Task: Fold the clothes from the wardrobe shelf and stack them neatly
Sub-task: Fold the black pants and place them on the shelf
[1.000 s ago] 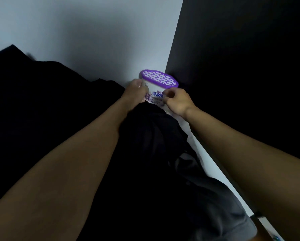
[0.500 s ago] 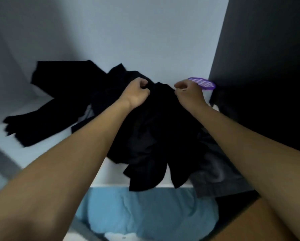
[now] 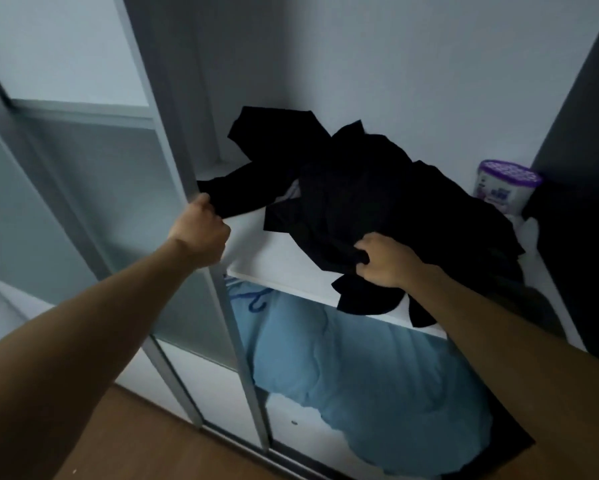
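A heap of black clothes (image 3: 367, 188) lies unfolded on the white wardrobe shelf (image 3: 274, 258), with some fabric hanging over the front edge. My right hand (image 3: 384, 259) is closed on a bunch of the black fabric near the shelf's front. My left hand (image 3: 201, 232) grips the edge of the sliding door frame (image 3: 177, 140), right beside a black sleeve end that reaches the shelf's left side. Whether it also pinches that sleeve is unclear.
A white tub with a purple lid (image 3: 506, 185) stands in the shelf's back right corner. A light blue quilt (image 3: 353, 375) fills the compartment below. A dark panel (image 3: 582, 168) bounds the right side. Wooden floor (image 3: 145, 441) lies below the doors.
I have backed away from the shelf. My left hand left the clothes and went left to the door frame; my right hand came forward and grabbed fabric at the shelf's front.
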A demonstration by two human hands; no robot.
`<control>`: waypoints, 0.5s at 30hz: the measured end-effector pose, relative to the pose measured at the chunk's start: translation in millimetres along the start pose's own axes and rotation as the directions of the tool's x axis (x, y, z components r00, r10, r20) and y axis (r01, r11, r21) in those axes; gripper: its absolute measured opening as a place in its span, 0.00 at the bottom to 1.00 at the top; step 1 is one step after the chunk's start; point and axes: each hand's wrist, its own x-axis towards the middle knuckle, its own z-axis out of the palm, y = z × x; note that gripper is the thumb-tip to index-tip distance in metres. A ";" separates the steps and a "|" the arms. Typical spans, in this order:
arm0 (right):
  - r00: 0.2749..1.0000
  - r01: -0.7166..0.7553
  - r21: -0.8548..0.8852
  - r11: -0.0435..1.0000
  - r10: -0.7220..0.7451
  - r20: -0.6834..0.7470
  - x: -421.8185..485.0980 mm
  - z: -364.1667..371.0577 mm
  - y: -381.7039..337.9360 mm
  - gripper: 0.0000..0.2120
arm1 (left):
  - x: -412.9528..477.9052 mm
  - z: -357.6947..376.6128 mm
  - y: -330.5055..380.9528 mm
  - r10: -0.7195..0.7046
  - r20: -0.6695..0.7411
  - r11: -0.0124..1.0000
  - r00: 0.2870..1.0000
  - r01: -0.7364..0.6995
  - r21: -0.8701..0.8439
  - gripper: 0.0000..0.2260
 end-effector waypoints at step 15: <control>0.933 -0.041 -0.029 0.999 0.027 -0.359 84.5 -3.3 -82.3 0.13 | 21.9 64.5 -29.4 -0.073 -0.223 0.997 0.972 0.076 0.006 0.14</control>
